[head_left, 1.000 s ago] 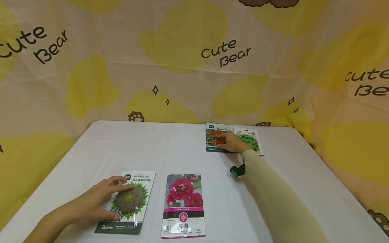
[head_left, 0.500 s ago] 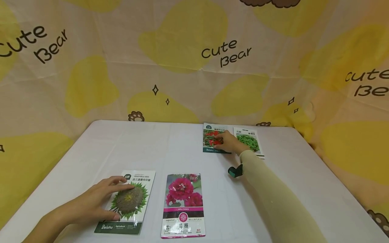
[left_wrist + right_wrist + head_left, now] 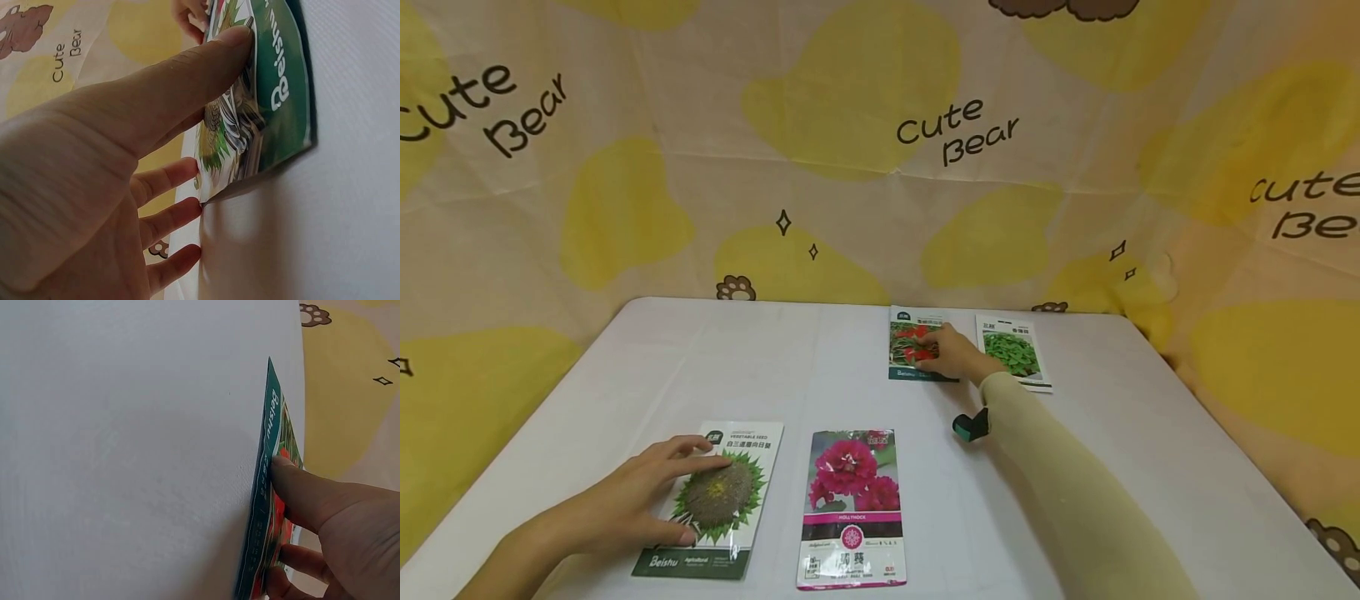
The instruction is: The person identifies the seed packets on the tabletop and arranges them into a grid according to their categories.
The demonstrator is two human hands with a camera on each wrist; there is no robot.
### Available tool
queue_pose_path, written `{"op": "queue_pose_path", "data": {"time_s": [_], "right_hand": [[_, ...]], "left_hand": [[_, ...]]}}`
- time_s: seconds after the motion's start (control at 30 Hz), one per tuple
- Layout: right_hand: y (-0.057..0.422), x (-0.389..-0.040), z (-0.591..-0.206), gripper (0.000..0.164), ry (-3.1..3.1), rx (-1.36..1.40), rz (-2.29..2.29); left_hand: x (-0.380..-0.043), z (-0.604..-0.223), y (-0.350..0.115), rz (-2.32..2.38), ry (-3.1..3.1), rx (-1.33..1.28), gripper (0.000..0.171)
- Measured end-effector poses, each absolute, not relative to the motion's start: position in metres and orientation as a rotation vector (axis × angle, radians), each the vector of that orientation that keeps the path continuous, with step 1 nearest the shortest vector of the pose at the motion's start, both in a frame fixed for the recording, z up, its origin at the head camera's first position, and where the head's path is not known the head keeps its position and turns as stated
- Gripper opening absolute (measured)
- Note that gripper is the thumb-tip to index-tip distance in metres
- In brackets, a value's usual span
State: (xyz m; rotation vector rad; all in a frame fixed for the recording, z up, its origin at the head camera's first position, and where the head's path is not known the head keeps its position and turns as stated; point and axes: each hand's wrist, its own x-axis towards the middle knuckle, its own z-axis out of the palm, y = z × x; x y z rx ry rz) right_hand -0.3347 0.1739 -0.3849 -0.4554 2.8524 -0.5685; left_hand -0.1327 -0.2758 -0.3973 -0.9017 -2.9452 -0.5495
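My left hand [image 3: 632,500] rests on a sunflower seed packet [image 3: 718,500] at the front left. Its thumb and index finger touch the packet's face; in the left wrist view the other fingers [image 3: 172,265] lie spread past its edge. At the far side of the table, my right hand [image 3: 955,352] presses on a green-and-white seed packet [image 3: 904,373] picturing red vegetables. In the right wrist view the thumb [image 3: 294,478] lies on that packet's face [image 3: 265,462]. The hand hides the packet's right part.
A hollyhock seed packet [image 3: 852,508] lies front centre, right of the sunflower packet. Another packet with green leaves [image 3: 1011,354] lies just right of my right hand. The white table [image 3: 760,367] meets a patterned cloth [image 3: 842,200] behind.
My right hand has slid the red-vegetable seed packet to the left, widening the gap to the leafy packet. The left hand and the two front packets have stayed put.
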Motion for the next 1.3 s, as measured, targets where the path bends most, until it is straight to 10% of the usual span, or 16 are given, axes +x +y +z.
{"op": "queue_pose_path", "data": {"time_s": [1.3], "right_hand": [[0.135, -0.329, -0.378, 0.058, 2.811, -0.507, -0.524]], "left_hand": [[-0.133, -0.397, -0.275, -0.565, -2.969, -0.884, 0.079]]}}
